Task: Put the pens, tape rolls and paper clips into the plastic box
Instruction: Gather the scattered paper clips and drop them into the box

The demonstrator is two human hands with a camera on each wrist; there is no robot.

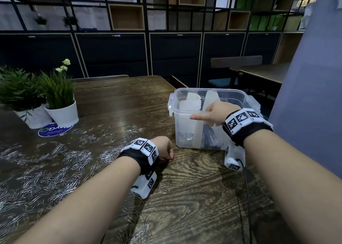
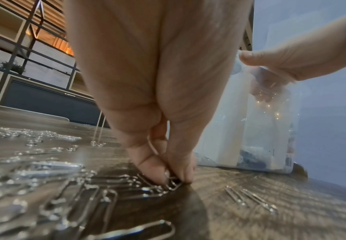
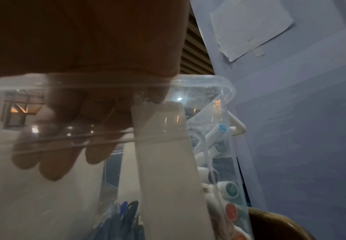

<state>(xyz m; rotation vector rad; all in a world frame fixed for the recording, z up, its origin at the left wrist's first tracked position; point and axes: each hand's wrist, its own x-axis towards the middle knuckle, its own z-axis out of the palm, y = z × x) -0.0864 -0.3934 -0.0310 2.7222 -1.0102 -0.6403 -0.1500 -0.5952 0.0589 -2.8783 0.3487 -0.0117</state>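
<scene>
Silver paper clips lie scattered in heaps over the left of the wooden table. My left hand is down on the table just left of the clear plastic box, and its fingertips pinch a few paper clips against the wood. My right hand grips the box's near rim, thumb outside and fingers hanging inside. White card dividers split the box. Blue pens and capped markers lie in it, with some clips at the bottom left.
Two potted plants stand at the table's far left, with a blue round sticker beside them. A blue-grey wall rises close on the right of the box. Loose clips dot the near table. A black cable runs down from my right wrist.
</scene>
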